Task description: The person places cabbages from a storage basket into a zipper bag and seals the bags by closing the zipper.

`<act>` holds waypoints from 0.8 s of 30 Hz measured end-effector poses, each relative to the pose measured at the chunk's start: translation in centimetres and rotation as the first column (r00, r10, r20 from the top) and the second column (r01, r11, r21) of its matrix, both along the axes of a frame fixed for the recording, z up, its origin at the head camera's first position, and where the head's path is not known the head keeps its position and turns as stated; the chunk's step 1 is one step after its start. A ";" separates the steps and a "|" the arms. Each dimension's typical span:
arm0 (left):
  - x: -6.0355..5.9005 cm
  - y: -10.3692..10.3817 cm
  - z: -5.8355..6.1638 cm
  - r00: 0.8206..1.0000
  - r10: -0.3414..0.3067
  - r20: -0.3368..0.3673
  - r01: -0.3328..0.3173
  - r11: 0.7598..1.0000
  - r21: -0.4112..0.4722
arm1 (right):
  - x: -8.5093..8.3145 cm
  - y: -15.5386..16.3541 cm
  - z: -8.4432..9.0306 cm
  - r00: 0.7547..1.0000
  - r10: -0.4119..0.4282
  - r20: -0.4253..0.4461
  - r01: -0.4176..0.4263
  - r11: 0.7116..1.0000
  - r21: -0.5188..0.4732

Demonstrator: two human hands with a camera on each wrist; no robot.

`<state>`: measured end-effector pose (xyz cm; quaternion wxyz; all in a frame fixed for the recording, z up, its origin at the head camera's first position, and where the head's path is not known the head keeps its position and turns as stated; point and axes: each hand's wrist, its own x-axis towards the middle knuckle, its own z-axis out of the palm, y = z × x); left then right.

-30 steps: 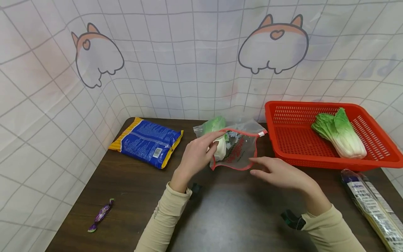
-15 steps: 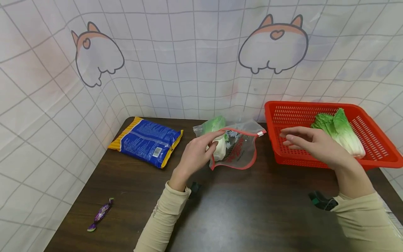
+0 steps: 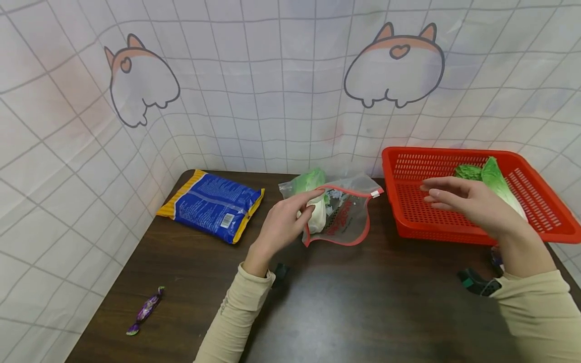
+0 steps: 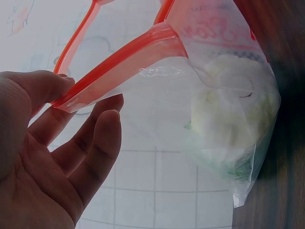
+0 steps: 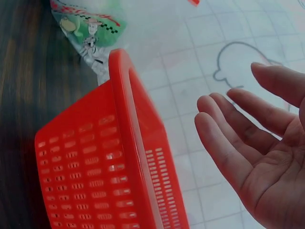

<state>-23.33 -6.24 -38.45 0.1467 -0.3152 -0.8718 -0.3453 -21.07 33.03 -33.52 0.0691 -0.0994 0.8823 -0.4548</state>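
While the left hand (image 3: 283, 222) pinches the red zip edge of the clear bag (image 3: 341, 214) and holds its mouth apart, one cabbage (image 4: 228, 124) already sits inside, bag resting on the dark surface (image 3: 345, 312) near the middle back; the right hand (image 3: 472, 206) hovers over the red basket (image 3: 408, 161), fingers straight and relaxed, palm empty, just beside the second cabbage (image 3: 497, 179) lying in the basket's far right part. Step looks like bagging: mouth held, free hand reaching for the next piece. Next move likely calls for closing fingers round the cabbage body, lifting clear of the rim, bringing it left to the mouth. Blue packet (image 3: 211, 204) and candy (image 3: 146, 308) lie apart, left
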 end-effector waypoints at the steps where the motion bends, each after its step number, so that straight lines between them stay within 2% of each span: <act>1: 0.0 0.0 0.0 1.000 0.000 0.004 0.000 1.000 0.001 | 0.0 0.1 0.0 1.000 -0.011 0.003 0.011 1.000 0.000; 9: 0.0 0.1 -0.1 1.000 -0.004 0.006 0.003 1.000 0.005 | -0.8 2.2 0.9 0.997 -0.072 0.021 0.072 0.997 -0.016; 18: 0.0 0.1 -0.2 1.000 0.004 -0.006 -0.004 1.000 0.000 | -3.5 6.7 2.2 0.987 -0.159 0.023 0.157 0.985 0.070; 22: 0.0 0.3 -0.2 1.000 -0.003 -0.004 0.003 1.000 -0.004 | -4.7 9.3 2.5 0.979 -0.206 0.002 0.202 0.963 0.177; 24: 0.0 0.2 -0.2 1.000 -0.005 0.001 0.005 1.000 -0.003 | -5.1 10.7 2.7 0.975 -0.222 -0.004 0.214 0.937 0.277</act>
